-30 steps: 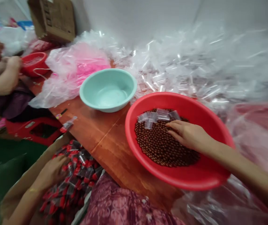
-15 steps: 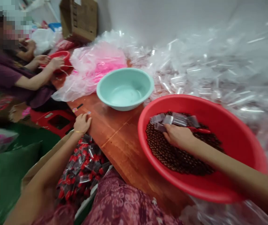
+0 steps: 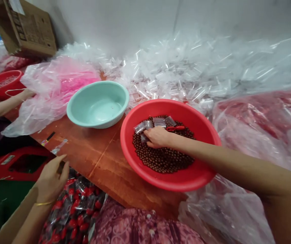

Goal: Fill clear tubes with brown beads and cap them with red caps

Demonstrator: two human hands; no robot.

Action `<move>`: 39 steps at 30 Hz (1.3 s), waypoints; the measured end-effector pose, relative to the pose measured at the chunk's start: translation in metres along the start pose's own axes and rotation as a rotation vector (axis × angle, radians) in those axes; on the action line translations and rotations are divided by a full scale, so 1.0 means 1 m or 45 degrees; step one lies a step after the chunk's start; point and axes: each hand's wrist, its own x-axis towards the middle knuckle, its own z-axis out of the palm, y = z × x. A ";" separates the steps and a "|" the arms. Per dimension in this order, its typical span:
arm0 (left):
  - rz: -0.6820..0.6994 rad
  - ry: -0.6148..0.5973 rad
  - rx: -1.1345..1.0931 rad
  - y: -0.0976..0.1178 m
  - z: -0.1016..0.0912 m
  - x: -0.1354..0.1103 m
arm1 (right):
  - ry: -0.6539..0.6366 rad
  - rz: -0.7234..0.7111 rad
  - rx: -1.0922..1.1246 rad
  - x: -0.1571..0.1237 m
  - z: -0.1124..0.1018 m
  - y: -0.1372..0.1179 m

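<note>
My right hand (image 3: 158, 136) reaches into a red basin (image 3: 129, 135) holding many small brown beads (image 3: 160, 159). Its fingertips close on a small clear plastic container (image 3: 143, 138). More clear containers (image 3: 159, 122) lie on the beads just beyond the hand, and a red-handled tool (image 3: 175, 128) rests to their right, its far end hidden. My left hand (image 3: 52, 178), thumb and fingers apart and holding nothing, hovers by the table edge. Below it is a pile of clear containers with red parts (image 3: 76, 210).
A pale green basin (image 3: 97, 101) stands left of the red one. Behind them are a bag of pink material (image 3: 71, 79) and a heap of clear packaging (image 3: 166, 71). A cardboard box (image 3: 33, 30) sits at the back. A co-worker's arm (image 3: 8, 105) reaches in from the left.
The view has turned right, so the basins appear further left. My left hand has drawn back from the table edge, its fingers spreading. My right hand stays in the red basin.
</note>
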 end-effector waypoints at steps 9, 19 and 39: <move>1.033 -0.189 -0.227 0.166 -0.012 0.149 | -0.168 0.349 0.003 -0.075 -0.013 0.035; 1.058 -0.968 -0.039 0.321 0.082 0.168 | -0.132 0.239 0.154 -0.110 0.003 0.022; 0.425 -1.016 -0.125 0.342 0.116 0.204 | -0.092 0.155 0.362 -0.109 0.000 0.030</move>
